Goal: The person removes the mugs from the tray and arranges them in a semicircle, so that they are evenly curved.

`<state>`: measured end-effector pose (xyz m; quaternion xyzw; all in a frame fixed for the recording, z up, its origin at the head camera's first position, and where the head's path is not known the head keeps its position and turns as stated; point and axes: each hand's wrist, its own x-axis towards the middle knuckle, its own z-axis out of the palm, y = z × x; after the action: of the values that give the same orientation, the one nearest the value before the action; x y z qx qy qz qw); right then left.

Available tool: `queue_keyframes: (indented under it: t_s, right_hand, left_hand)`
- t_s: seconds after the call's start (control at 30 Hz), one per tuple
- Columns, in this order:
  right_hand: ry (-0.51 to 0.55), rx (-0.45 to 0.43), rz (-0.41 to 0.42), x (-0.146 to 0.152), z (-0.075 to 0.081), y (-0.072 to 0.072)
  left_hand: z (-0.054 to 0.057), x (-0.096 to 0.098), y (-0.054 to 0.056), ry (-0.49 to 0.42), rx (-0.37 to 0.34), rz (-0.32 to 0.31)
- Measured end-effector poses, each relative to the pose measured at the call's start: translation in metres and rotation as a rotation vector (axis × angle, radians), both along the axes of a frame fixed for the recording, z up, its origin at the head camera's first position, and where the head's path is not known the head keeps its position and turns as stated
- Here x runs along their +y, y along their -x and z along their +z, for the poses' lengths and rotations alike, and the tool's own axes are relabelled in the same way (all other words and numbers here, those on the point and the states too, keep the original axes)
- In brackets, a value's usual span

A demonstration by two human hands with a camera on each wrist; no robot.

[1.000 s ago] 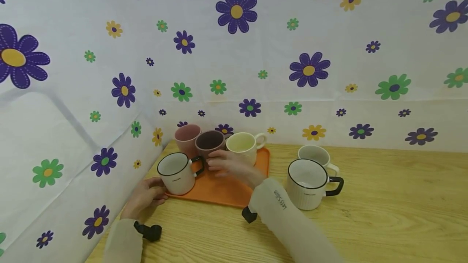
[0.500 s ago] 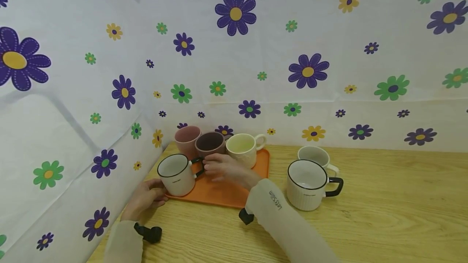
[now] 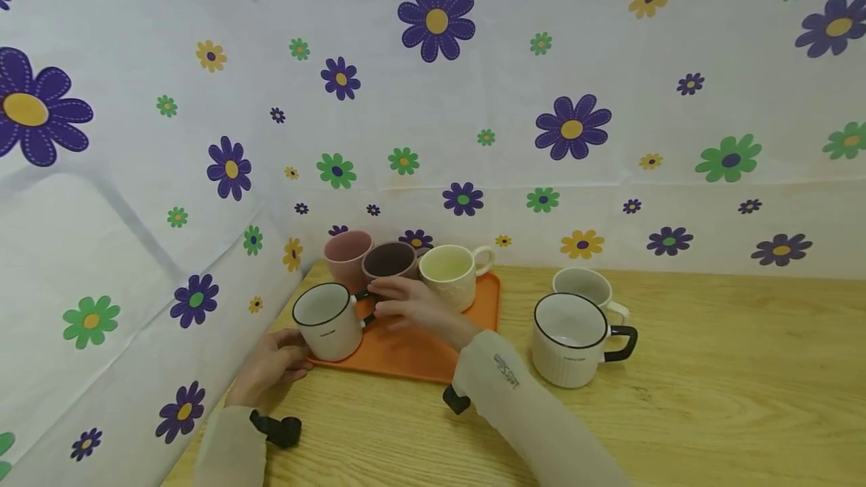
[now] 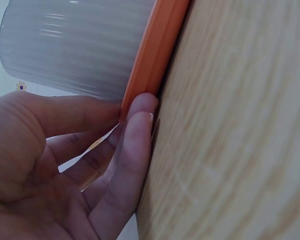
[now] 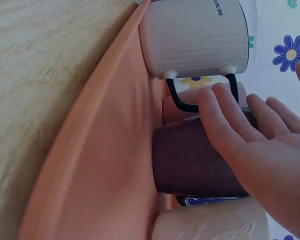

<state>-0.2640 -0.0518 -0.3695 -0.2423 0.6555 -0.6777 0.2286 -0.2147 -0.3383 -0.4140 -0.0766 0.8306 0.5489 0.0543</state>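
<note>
An orange tray (image 3: 406, 358) holds several mugs. At its front left corner, my left hand (image 3: 272, 364) pinches the rim, thumb on top and fingers against the side in the left wrist view. Beside that hand stands a white mug (image 3: 328, 335) with a black rim and black handle (image 5: 182, 103). My right hand (image 3: 421, 313) reaches over the tray with fingers extended, fingertips right at that handle and holding nothing. Behind its fingers is a dark purple mug (image 5: 190, 160), partly hidden. A pink mug (image 3: 346, 250) and a cream mug (image 3: 452, 276) stand along the back.
Right of the tray, another white mug (image 3: 567, 355) with black rim and handle stands on the wooden table (image 3: 731, 367). A plain white mug (image 3: 585, 284) is partly hidden behind it. A flower-patterned cloth (image 3: 622, 81) hangs at the back and left.
My right hand has moved left, from in front of the purple mug to the white mug's black handle. The left hand stays at the tray corner, and the mugs have not moved.
</note>
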Motion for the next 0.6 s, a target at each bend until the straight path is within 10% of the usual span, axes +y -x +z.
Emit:
queue_keyframes:
  t_s: [0.6]
  right_hand:
    - [-0.177, 0.129, -0.017, -0.012, 0.006, -0.002]
  left_hand:
    - [0.003, 0.001, -0.001, 0.03, -0.001, -0.01]
